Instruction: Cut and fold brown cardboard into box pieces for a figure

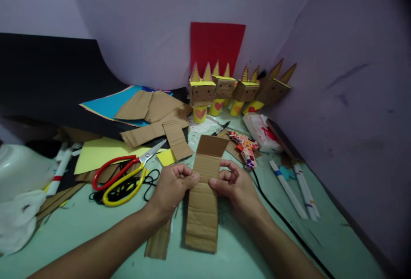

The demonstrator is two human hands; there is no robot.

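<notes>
Between my hands is a long cardboard strip (203,210), creased across in places, its far end bent up. My left hand (173,187) pinches its left edge between thumb and curled fingers. On the opposite edge, my right hand (236,185) grips the strip with the thumb on top and the fingers partly hidden behind it. Another narrow cardboard piece (159,242) lies on the table below my left wrist. Scissors (141,163) with one red and one yellow handle rest to the left, over a tangle of black cord (123,193).
Several cardboard figures (203,93) with pointed ears stand at the back before a red sheet (216,46). A patterned glue gun (245,146) trails a black cable on the right, near markers (289,189) and a white packet (261,133). Cardboard scraps (160,108) lie left.
</notes>
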